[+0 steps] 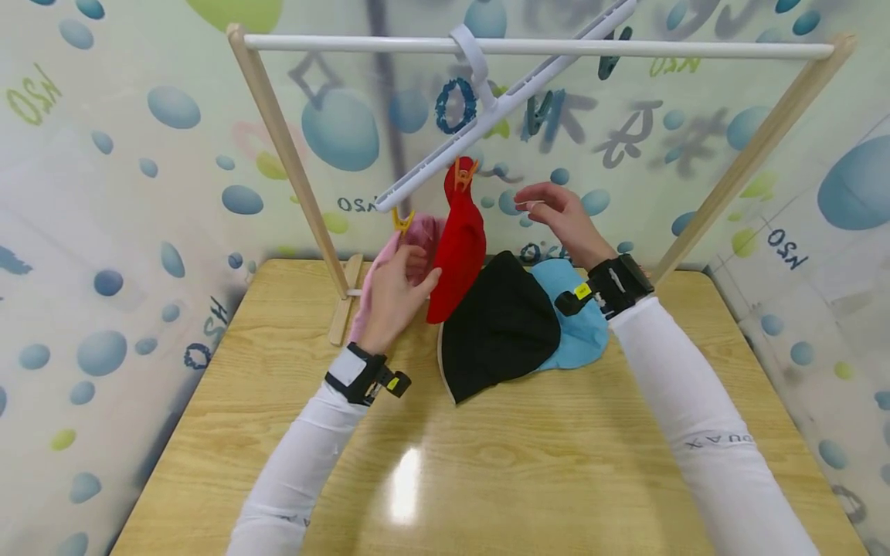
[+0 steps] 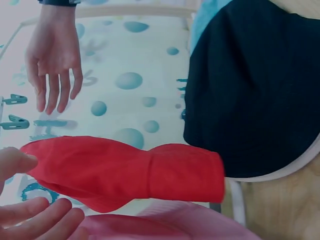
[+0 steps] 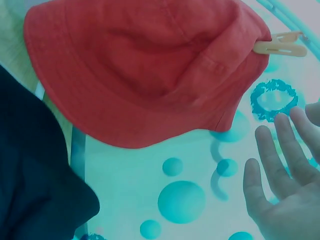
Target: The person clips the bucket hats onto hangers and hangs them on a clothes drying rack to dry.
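A red bucket hat (image 1: 460,247) hangs from an orange clip (image 1: 462,177) on a tilted white hanger (image 1: 501,108). To its left, a pink hat (image 1: 422,232) hangs from a yellow clip (image 1: 402,222). My left hand (image 1: 398,297) is right beside the red and pink hats, its fingers (image 2: 47,220) spread and relaxed. In the left wrist view its thumb overlaps the end of the red hat. My right hand (image 1: 559,220) is raised to the right of the red hat, fingers loosely extended and holding nothing.
A black hat (image 1: 504,332) lies on the wooden table (image 1: 542,471), partly over a light blue hat (image 1: 580,328). The hanger hooks over the white rod (image 1: 348,44) of a wooden-legged rack. Dark green clips (image 1: 538,113) hang along its right half. A patterned wall stands behind.
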`<state>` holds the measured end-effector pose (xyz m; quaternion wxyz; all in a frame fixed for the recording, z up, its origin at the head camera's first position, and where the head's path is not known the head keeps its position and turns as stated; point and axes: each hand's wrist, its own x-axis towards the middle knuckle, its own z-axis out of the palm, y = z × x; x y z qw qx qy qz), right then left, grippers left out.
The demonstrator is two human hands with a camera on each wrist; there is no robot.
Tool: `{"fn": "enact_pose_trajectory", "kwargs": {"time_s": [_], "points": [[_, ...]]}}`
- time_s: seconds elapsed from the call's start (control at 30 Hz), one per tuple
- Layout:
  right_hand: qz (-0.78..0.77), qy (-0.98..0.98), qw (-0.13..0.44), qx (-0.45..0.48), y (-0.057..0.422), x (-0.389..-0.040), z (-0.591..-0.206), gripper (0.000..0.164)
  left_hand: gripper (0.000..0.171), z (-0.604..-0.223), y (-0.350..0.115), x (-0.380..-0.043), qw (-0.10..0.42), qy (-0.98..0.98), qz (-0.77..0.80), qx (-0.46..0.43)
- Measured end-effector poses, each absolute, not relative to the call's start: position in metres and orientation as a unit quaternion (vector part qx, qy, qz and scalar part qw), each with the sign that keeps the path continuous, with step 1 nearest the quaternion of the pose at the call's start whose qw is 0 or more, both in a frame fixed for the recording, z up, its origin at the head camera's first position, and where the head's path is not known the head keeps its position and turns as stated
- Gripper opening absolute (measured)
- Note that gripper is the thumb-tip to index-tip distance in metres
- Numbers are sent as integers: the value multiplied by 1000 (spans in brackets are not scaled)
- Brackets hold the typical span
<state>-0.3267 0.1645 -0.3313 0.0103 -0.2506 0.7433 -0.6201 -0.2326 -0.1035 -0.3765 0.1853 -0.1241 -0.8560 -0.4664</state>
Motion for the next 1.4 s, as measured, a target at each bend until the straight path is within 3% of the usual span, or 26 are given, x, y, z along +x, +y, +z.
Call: {"fn": "enact_pose_trajectory", "kwargs": {"time_s": [0.23, 0.9, 1.4], "points": [[-610, 753, 17, -248, 176, -325, -338, 28, 31, -387, -104, -230, 196, -867, -438, -130], [-581, 779, 19, -234, 210, -324, -351, 31, 23, -431, -132, -213, 88, -937, -311, -133], [-576, 789, 29, -212, 220, -319, -361, 32, 15, -475, -93, -199, 79, -948, -273, -143]]}}
